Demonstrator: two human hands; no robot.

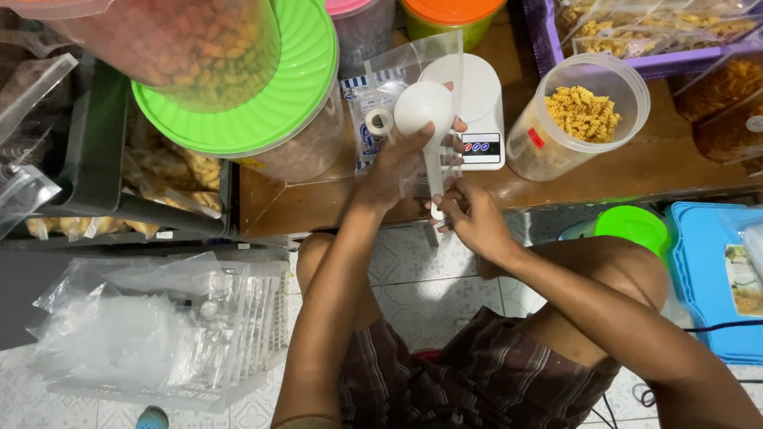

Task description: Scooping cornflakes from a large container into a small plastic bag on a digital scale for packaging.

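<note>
Wooden table (604, 179) runs across the top w/ everything in arm's reach of the seated person. Biggest: clear jar w/ green lid (262, 87) at left, near edge, prob. stock kept handy. Right of centre, open clear tub (556, 151) of yellow spiral snacks, lid off so a scoop can get in; its green lid (632, 226) seems parked below by the blue box (707, 278). White digital scale (481, 119) sits mid-table betw. jar and tub, right behind the hands. Clear plastic bag (417, 59) held upright over the scale, mouth up. Left hand (397, 163) closed round bag and the white scoop (425, 111), bowl at bag mouth. Right hand (469, 218) pinched on the scoop handle's lower end, steadying it; hard to tell if scoop is loaded.
</note>
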